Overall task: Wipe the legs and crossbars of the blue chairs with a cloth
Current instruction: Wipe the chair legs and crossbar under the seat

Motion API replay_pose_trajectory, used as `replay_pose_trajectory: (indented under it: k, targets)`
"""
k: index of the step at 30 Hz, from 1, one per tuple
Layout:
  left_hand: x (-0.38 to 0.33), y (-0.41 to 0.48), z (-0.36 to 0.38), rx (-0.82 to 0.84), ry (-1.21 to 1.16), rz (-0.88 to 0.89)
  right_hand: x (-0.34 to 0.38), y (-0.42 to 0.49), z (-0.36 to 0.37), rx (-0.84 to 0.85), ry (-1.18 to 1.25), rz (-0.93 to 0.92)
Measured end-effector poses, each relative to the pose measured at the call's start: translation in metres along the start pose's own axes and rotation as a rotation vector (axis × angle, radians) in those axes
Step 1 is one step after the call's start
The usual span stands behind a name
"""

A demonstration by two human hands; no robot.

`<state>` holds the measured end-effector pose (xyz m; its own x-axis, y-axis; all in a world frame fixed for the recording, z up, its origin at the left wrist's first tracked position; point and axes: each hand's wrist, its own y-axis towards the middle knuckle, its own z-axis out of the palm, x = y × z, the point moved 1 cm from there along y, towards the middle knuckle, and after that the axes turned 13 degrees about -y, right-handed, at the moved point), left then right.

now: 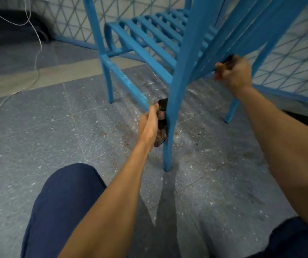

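Clutching cloth [162, 124], left hand [149, 126] presses chair leg [177, 90]; right hand [233, 73] clutches seat edge [204, 70] above speckled tiles [56, 127].

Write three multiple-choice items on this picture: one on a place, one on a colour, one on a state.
1. Where is the dark cloth? A. on the floor B. against the near chair leg C. on the seat slats
2. What colour are the chairs? A. blue B. red C. white
3. What is the right grip doing? A. hanging free B. resting on the floor C. holding the chair's edge
Key: 1 B, the left grip presses it there; 2 A, the paint shows; 3 C, its fingers curl round it.
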<state>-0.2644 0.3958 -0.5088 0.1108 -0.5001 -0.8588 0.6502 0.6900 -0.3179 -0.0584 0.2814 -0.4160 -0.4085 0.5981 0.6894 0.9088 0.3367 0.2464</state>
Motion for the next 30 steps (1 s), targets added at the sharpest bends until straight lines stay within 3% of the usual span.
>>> replay_pose_trajectory:
  k: [8, 14, 17, 21, 23, 26, 28, 30]
  targets:
    - [0.045, -0.027, 0.054, 0.165, 0.166, 0.139, -0.030, 0.026, -0.033, 0.095, 0.124, 0.032]
    - [0.071, -0.030, 0.107, 0.266, 0.265, 0.225, -0.065, 0.026, -0.051, 0.185, 0.354, 0.121]
    - [0.081, -0.031, 0.136, 0.321, 0.292, 0.228, -0.084, 0.022, -0.060, 0.087, 0.278, 0.127]
    - [0.090, -0.025, 0.176, 0.416, 0.412, 0.210, -0.119, 0.013, -0.084, 0.145, 0.081, 0.126]
    - [0.092, -0.019, 0.187, 0.458, 0.459, 0.182, -0.134, 0.010, -0.095, 0.269, -0.051, 0.156]
    - [0.097, -0.007, 0.205, 0.483, 0.474, 0.169, -0.149, 0.000, -0.105, 0.612, -0.289, 0.258]
    - [0.100, 0.004, 0.213, 0.468, 0.490, 0.164, -0.152, -0.012, -0.103, 0.804, -0.358, 0.325]
    - [0.099, 0.012, 0.216, 0.426, 0.417, 0.080, -0.151, -0.020, -0.098, 0.881, -0.358, 0.357]
